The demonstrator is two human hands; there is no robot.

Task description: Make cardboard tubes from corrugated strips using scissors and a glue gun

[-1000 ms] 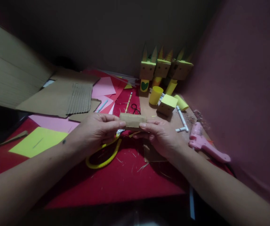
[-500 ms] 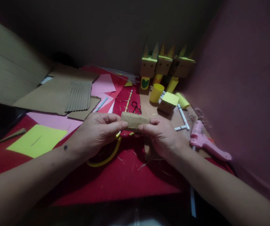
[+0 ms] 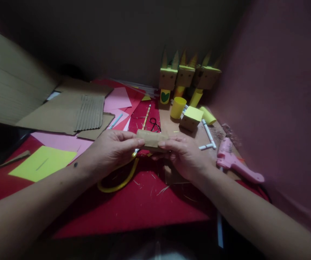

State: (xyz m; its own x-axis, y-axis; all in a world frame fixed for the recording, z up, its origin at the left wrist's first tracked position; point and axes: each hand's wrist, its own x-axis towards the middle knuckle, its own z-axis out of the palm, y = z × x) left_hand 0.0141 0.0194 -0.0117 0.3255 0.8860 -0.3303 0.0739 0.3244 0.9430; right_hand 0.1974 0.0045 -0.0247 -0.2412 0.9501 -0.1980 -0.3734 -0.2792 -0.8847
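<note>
A small strip of brown cardboard (image 3: 151, 140) is held level above the red table, between my two hands. My left hand (image 3: 114, 146) pinches its left end between thumb and fingers. At the right end, my right hand (image 3: 184, 151) grips it with the thumb on the near face and fingers behind. Beneath the hands lies a yellow loop (image 3: 120, 186), partly hidden by my left hand. Just beyond the strip are a patterned pencil (image 3: 146, 117) and dark-handled scissors (image 3: 154, 124).
Cardboard sheets (image 3: 58, 112), pink paper (image 3: 117, 97) and a yellow-green sheet (image 3: 43, 163) lie left. Three box-headed figures (image 3: 169, 77) stand at the back. A yellow tube (image 3: 178, 107), a small box (image 3: 191, 118) and a pink glue gun (image 3: 233, 160) are right.
The view has shifted slightly. My right fingers have moved a little along the strip and cover more of its right end; both hands still hold it.
</note>
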